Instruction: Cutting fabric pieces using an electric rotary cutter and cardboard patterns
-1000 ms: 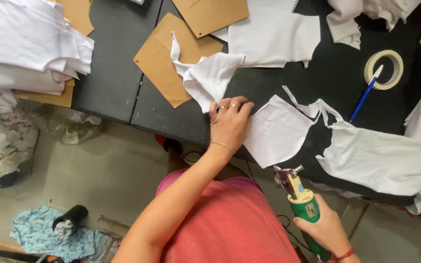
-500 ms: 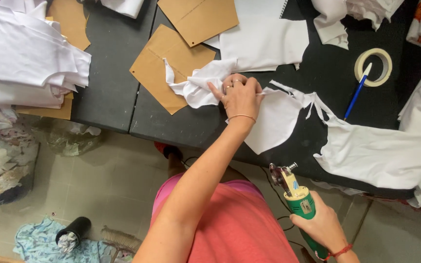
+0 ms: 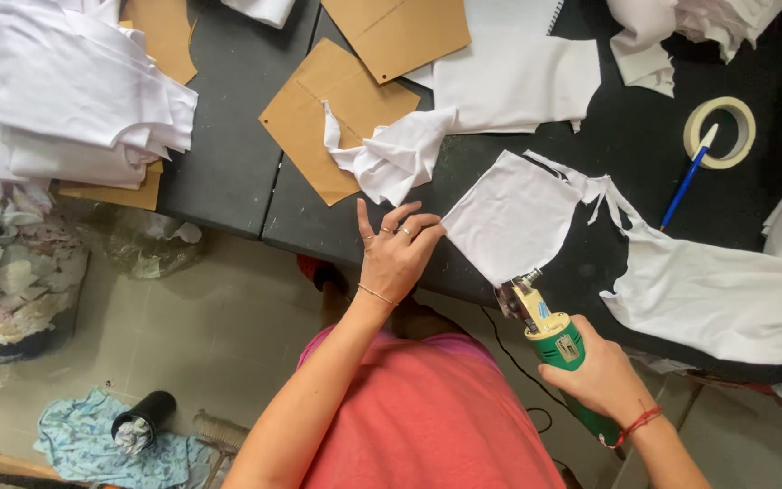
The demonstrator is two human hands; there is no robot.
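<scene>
The square-cut piece of white cloth [image 3: 513, 215] lies flat near the front edge of the dark grey worktop [image 3: 228, 172], its lower corner right at the nose of the green and yellow handheld electric fabric cutter [image 3: 549, 330]. The right hand [image 3: 604, 376] is clamped around the cutter's green body, with the blade end just short of the cloth edge. The left hand [image 3: 397, 254] rests palm down on the worktop with fingers spread, fingertips just beside the cloth's left edge and holding nothing. To cut cleanly here, it seems wise to press the cloth flat near the blade's path while keeping the fingers well off that line, and to keep the cutter's base level on the worktop. A crumpled white cloth scrap [image 3: 391, 154] sits just beyond the left hand, partly over a brown cardboard pattern piece [image 3: 309, 118]. A larger white cloth sheet [image 3: 726, 294] trails to the right; a roll of pale tape [image 3: 721, 131] and a blue pen [image 3: 685, 181] lie farther back.
</scene>
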